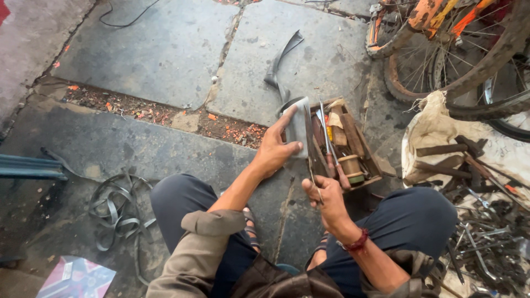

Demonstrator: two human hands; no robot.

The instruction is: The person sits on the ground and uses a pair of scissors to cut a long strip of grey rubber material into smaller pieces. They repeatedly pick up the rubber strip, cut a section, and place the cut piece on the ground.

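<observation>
Left hand point(274, 148) grips grey sheet piece point(298, 126) above wooden toolbox point(369, 160); right hand point(326, 193) closed on thin blade point(310, 149), possibly scissors. Bicycle wheel point(436, 66) far right.

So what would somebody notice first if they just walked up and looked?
Probably the two hands in the middle: the left hand grips a flat grey piece, and the right hand holds a thin metal tool against it. Just behind sits a wooden toolbox full of tools, and rusty bicycle wheels fill the top right corner.
</observation>
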